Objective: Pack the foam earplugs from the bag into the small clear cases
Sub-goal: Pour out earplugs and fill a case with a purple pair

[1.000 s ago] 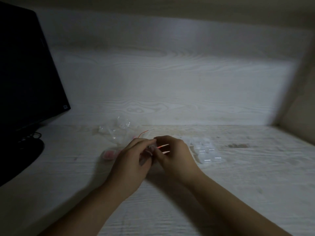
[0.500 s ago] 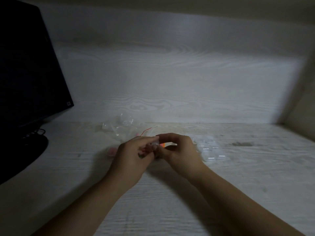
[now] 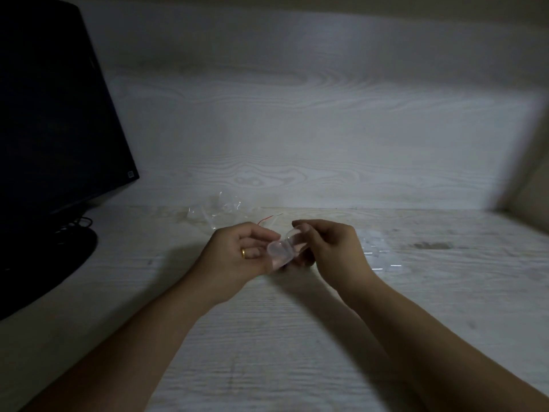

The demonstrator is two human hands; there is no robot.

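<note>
A small clear case [image 3: 279, 251] hangs hinged open between my two hands, just above the pale wooden desk [image 3: 267, 337]. My left hand [image 3: 237, 257], wearing a gold ring, grips the lower half. My right hand [image 3: 329, 248] pinches the raised lid with thumb and fingers. A crumpled clear bag [image 3: 222, 209] with a thin red strip lies on the desk just behind my hands. A cluster of more clear cases [image 3: 377, 251] sits to the right of my right hand. No earplug can be made out in this dim light.
A dark monitor [image 3: 53, 114] with its round base and cables [image 3: 71, 227] fills the left side. A wood-grain back panel [image 3: 297, 129] rises behind the desk, and a side wall [image 3: 531, 179] closes off the far right.
My hands were pressed together around the case and something pink and orange. Now they have drawn apart and the case stands open between them. The pink item left of my hands is no longer visible.
</note>
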